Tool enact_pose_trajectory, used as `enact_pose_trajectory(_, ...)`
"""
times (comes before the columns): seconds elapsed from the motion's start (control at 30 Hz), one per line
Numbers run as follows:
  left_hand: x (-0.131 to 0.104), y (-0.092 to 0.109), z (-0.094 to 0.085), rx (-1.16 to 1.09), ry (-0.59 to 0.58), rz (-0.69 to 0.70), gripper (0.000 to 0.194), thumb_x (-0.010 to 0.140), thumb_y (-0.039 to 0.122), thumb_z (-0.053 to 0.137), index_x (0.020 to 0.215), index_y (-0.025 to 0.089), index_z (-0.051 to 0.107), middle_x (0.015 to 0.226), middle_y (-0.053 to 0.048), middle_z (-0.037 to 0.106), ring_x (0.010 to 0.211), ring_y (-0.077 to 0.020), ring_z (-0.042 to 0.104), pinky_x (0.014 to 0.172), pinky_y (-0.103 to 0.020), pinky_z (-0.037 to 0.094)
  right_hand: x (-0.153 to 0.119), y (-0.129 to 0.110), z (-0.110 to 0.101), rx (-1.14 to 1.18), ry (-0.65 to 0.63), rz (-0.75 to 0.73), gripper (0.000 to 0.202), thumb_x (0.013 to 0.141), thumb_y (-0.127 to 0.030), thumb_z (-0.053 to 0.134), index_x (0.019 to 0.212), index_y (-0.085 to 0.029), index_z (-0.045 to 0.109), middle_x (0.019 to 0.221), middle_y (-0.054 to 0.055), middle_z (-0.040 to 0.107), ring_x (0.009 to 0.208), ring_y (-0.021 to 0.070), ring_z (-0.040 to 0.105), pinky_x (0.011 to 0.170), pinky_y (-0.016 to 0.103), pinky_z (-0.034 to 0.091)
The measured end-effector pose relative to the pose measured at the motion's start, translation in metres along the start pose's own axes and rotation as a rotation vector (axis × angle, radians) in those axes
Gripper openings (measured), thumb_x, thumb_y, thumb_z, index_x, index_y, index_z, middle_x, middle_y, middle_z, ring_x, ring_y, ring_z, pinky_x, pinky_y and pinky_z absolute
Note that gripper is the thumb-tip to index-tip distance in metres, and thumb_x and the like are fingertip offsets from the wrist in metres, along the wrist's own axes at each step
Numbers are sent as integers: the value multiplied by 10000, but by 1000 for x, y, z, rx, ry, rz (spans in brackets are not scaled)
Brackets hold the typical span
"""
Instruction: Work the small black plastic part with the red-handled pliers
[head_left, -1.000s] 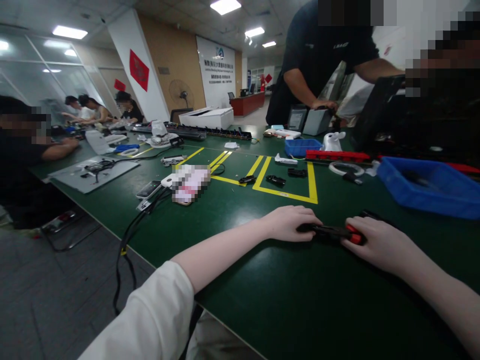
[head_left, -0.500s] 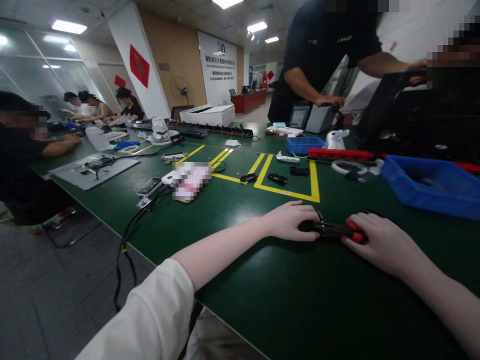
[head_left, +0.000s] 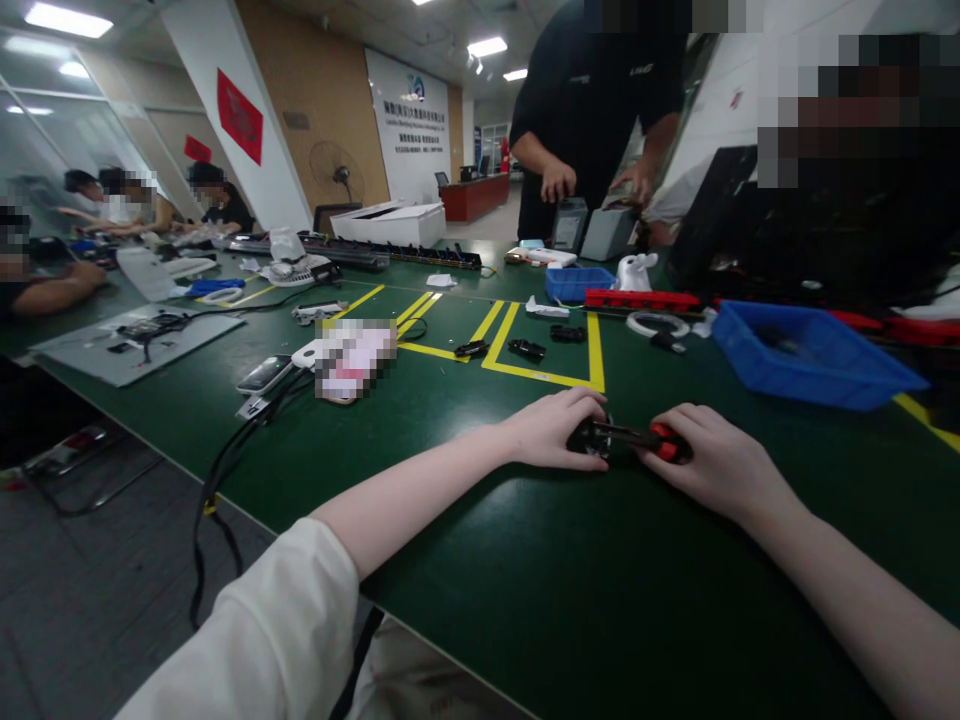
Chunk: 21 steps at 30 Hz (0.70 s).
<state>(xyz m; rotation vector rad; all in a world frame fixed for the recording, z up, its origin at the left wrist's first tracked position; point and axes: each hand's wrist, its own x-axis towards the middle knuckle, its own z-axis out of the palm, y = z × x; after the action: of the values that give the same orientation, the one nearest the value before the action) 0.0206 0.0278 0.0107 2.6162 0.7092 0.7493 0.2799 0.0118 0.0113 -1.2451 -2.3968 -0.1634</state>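
Observation:
My left hand (head_left: pixel 556 425) is closed around a small black part (head_left: pixel 591 438) just above the green table (head_left: pixel 480 590). Facing it, my right hand (head_left: pixel 712 455) grips a tool with a red-and-black handle (head_left: pixel 666 442). The tool's dark, narrow end points left and reaches the black part; whether it is a screwdriver or another tool I cannot tell. My fingers hide much of both. Beyond my hands, several similar black parts (head_left: pixel 527 349) lie in and beside a yellow-taped rectangle (head_left: pixel 596 350).
A blue bin (head_left: pixel 810 385) stands to the right, with a smaller blue tray (head_left: pixel 577 284) farther back. A phone (head_left: pixel 352 365) and black cables (head_left: pixel 225 455) lie left. Across the table a co-worker (head_left: pixel 600 110) has both hands near grey boxes (head_left: pixel 607 235).
The view has swung right, so the scene sits farther left. My hands keep their grip on the black part and the tool. The co-worker's outstretched arm has come back to the grey boxes.

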Motion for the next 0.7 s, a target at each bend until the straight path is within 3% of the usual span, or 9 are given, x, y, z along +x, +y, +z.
enact_pose_trajectory(0.13, 1, 1, -1, 10, -85, -43, 679, 844, 433, 721, 1385, 127, 449, 1368, -169, 551, 1280, -285, 530, 1076, -428, 421, 0, -4, -4, 34, -9, -25, 300, 811, -506, 560, 898, -220, 589, 916, 103, 646, 822, 268, 618, 657, 386, 495)
enact_pose_trajectory(0.3, 0, 3, -3, 21, -91, -81, 684, 841, 467, 715, 1386, 122, 488, 1321, -158, 569, 1210, -274, 564, 1028, -394, 456, -1, -4, -4, 62, 10, -17, 309, 810, -522, 577, 893, -225, 603, 913, 96, 653, 817, 263, 629, 657, 370, 493)
enact_pose_trajectory(0.5, -1, 7, -4, -8, -55, -103, 571, 867, 424, 688, 1333, 122, 551, 1196, -128, 603, 1104, -246, 594, 966, -372, 484, -2, -4, -3, 61, 41, 9, 322, 833, -541, 555, 849, -222, 590, 846, 82, 630, 786, 241, 612, 658, 361, 484)
enact_pose_trajectory(0.7, -2, 7, -6, -41, -61, -38, 374, 944, 412, 604, 1206, 151, 661, 1169, -104, 594, 1072, -213, 583, 948, -337, 472, -2, -3, -4, 86, 58, 47, 318, 831, -543, 557, 846, -226, 586, 853, 83, 632, 789, 237, 605, 631, 350, 474)
